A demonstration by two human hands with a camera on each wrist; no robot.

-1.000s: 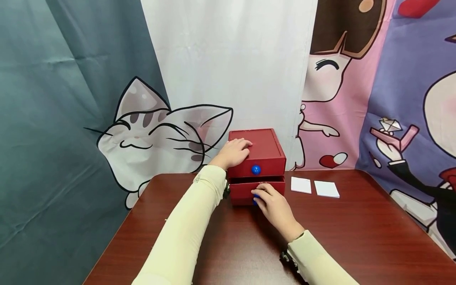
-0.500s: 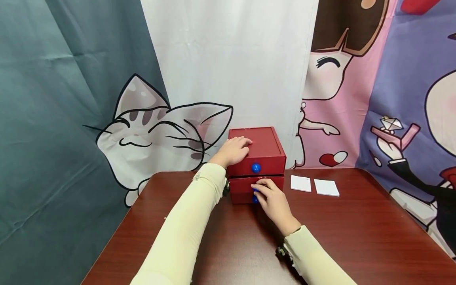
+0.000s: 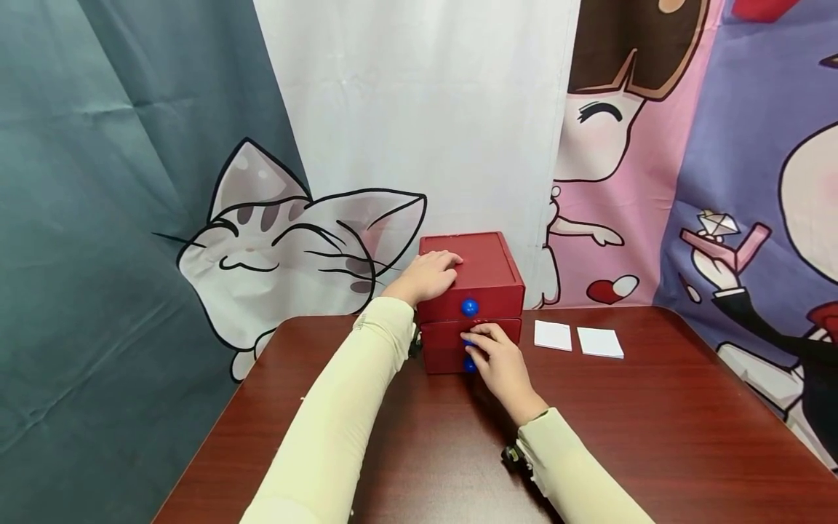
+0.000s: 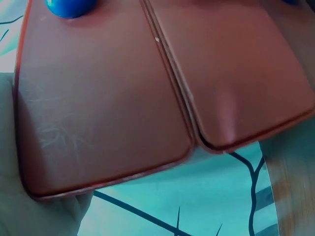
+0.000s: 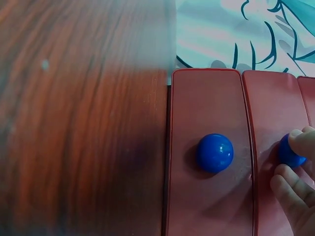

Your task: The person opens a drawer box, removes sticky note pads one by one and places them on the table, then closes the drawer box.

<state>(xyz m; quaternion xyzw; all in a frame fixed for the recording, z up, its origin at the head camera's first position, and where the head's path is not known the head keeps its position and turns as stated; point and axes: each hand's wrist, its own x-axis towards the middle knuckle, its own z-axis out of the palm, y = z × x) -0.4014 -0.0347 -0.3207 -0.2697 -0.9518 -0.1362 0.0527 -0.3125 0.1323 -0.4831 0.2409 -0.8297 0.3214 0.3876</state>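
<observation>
A red drawer box (image 3: 481, 258) with round blue knobs stands at the table's back edge. My left hand (image 3: 425, 278) rests on the left side of its top, fingers extended. In the left wrist view, part of that hand (image 4: 7, 162) lies along the box's edge. My right hand (image 3: 505, 371) pinches the middle drawer's blue knob (image 5: 289, 152) between thumb and fingers. The middle drawer (image 5: 275, 108) looks flush with its neighbours. Below it, the bottom drawer's knob (image 5: 215, 153) is untouched; the top drawer's knob (image 3: 469, 307) is also free.
Two white paper pads (image 3: 553, 335) lie side by side on the brown wooden table (image 3: 655, 407), right of the box. Directly behind the table hangs a cartoon-printed cloth (image 3: 419, 109).
The middle drawer stood out with a dark gap above its front; it has slid in and the gap is gone. My right hand moved slightly forward with the knob. The left hand stayed put.
</observation>
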